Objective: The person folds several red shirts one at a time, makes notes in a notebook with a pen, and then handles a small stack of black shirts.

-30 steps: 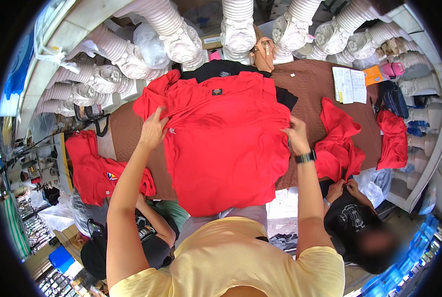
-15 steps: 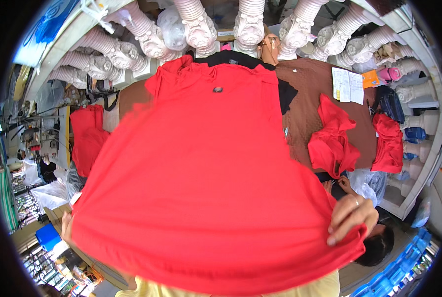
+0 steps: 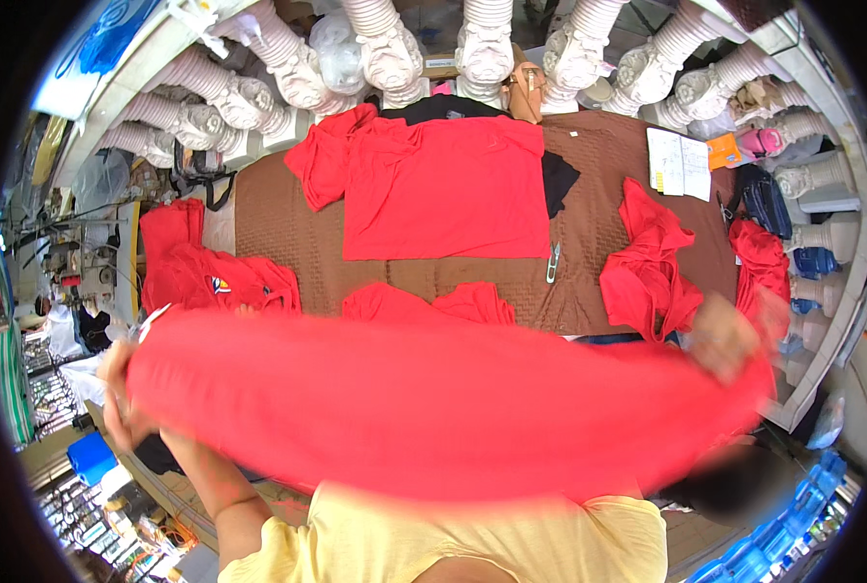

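A red T-shirt (image 3: 433, 398) is stretched wide between my two hands, in front of my yellow shirt and blurred by motion. At its left end my left hand (image 3: 122, 398) grips the cloth beside a small white tag. My right hand (image 3: 723, 340), smeared by movement, clasps the other end. Beyond it, another red shirt (image 3: 448, 199) lies flat on the brown cloth-covered table (image 3: 297, 214). Part of a further red garment (image 3: 428, 303) shows just behind the raised cloth. Thread snips (image 3: 553, 262) rest right of the flat shirt.
Crumpled red garments lie at left (image 3: 210, 267) and right (image 3: 647, 262). A black garment (image 3: 560, 185) sits partly under the flat shirt. An open notebook (image 3: 679, 163) is at the far right. White balusters (image 3: 390, 49) line the back. A person's dark-haired head (image 3: 744, 481) is at lower right.
The held red shirt has come off the table toward me and swings up, uncovering the flat red shirt, snips and brown cloth. My left hand has risen slightly; my right hand has moved up and away.
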`<state>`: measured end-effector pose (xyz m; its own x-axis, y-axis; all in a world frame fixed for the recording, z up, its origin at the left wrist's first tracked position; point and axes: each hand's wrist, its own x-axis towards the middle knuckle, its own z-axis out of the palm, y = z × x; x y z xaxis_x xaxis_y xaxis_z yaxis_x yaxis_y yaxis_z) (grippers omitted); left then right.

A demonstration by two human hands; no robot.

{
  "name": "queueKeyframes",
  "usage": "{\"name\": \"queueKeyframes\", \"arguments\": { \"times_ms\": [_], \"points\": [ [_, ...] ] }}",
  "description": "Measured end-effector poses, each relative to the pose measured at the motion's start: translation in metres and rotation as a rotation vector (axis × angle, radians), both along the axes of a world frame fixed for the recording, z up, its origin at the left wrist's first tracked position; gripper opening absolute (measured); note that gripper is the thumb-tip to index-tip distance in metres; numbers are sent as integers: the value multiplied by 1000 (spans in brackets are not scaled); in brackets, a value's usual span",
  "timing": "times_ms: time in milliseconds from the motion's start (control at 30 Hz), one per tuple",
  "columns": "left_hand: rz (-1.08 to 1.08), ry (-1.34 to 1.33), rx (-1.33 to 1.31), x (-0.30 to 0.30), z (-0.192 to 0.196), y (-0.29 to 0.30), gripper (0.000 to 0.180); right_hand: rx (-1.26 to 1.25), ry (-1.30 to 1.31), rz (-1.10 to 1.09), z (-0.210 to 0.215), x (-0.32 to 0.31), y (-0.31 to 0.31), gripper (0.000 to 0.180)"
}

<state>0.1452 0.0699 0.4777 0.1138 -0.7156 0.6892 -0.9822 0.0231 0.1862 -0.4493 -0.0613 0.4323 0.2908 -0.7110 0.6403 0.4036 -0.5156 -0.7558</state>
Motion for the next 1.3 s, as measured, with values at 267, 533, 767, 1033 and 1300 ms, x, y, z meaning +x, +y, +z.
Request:
{"name": "queueKeyframes", "arguments": {
  "times_ms": [267, 533, 767, 1033, 1300],
  "points": [
    [-415, -244, 687, -9, -135, -174, 50, 451, 598, -285, -215, 99, -200, 38],
    [-373, -330, 809, 2, -307, -328, 45, 507, 961, -665, -354, 143, -314, 36],
    [-491, -577, 896, 6, -345, -362, 62, 31, 700, -794, -254, 169, -155, 37],
    [-510, -363, 922, 40, -355, -360, 57, 253, 662, -644, -201, 155, -50, 30],
    [-371, -125, 774, 33, -189, -175, 45, 548, 258, -579, -122, 134, -26, 41]
  ]
}}
